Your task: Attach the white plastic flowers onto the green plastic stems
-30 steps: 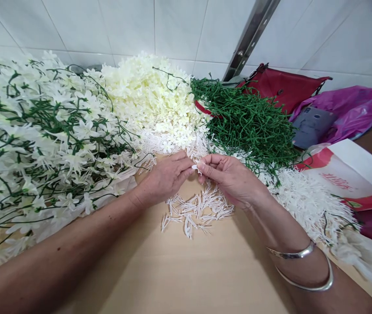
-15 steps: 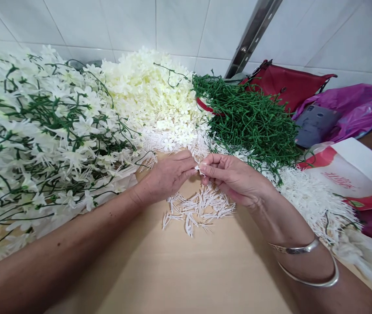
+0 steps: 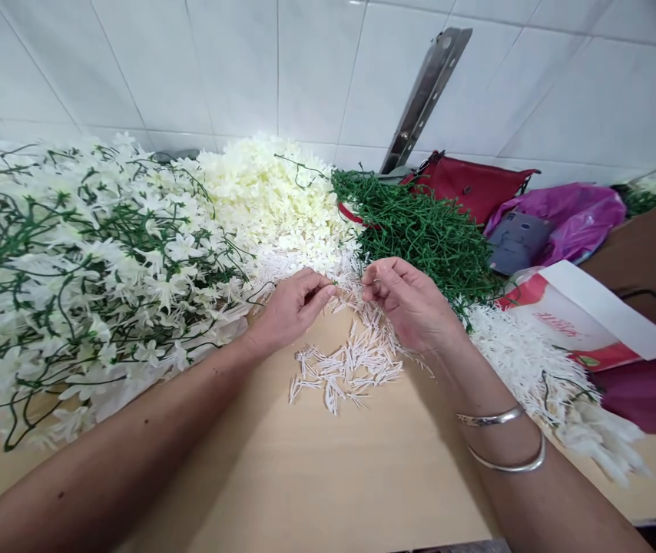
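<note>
My left hand [image 3: 290, 311] is closed, thumb and forefinger pressed together above the near side of the white stamen heap. Whatever its fingertips pinch is too small to make out. A short gap to the right, my right hand [image 3: 414, 303] has its fingers curled in a pinch, and what they hold, if anything, is hidden. Below and between the hands, loose white stamen pieces [image 3: 342, 372] lie scattered on the table [image 3: 305, 476]. Behind them are cream artificial blossoms [image 3: 270, 192] in a pile. Green plastic stems [image 3: 425, 234] form a heap just beyond my right hand.
Finished-looking white flowers on green stems [image 3: 103, 269] cover the left side. On the right are white spiky pieces [image 3: 524, 361], a red and white box [image 3: 581, 315], a phone [image 3: 518, 242], a purple plastic bag [image 3: 581, 215] and a red bag [image 3: 472, 184]. A tiled wall [image 3: 236, 69] stands behind.
My hands, which met over a small white piece, have come apart; the right one moved to the right. That white piece no longer shows. The view has tilted up and shifted right.
</note>
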Tool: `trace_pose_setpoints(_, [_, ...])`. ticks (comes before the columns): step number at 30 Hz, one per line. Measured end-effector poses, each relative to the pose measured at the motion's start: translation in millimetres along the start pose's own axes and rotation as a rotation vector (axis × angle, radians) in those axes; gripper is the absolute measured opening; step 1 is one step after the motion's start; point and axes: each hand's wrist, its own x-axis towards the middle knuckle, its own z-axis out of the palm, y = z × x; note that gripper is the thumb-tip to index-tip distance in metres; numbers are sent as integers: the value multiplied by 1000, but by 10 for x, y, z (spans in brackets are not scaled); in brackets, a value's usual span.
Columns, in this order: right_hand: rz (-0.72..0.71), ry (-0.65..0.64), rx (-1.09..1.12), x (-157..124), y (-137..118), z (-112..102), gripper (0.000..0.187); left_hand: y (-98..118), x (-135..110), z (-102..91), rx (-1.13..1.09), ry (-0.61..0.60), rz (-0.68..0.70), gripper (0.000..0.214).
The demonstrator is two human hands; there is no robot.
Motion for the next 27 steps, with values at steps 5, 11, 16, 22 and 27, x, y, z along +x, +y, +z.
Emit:
trace_pose_setpoints(5, [-187, -27, -234, -9, 95, 45, 27, -9, -3, -10, 22, -7, -4, 26])
trace_pose_setpoints(11, [-356, -89, -541, 13, 196, 41, 24, -31, -2, 8, -27, 13, -8, 21])
trace_pose_setpoints(16, [-448, -95, -578, -1, 232, 98, 19, -69, 8, 17, -57, 55, -62, 21])
trace_pose_setpoints(22, [-395, -93, -514, -98, 273, 245, 21, -124, 8, 8, -70, 88, -70, 22])
trace_pose_setpoints(27, [-355, -138, -518, -112, 264, 237, 24, -143, -2, 11, -85, 93, -88, 24])
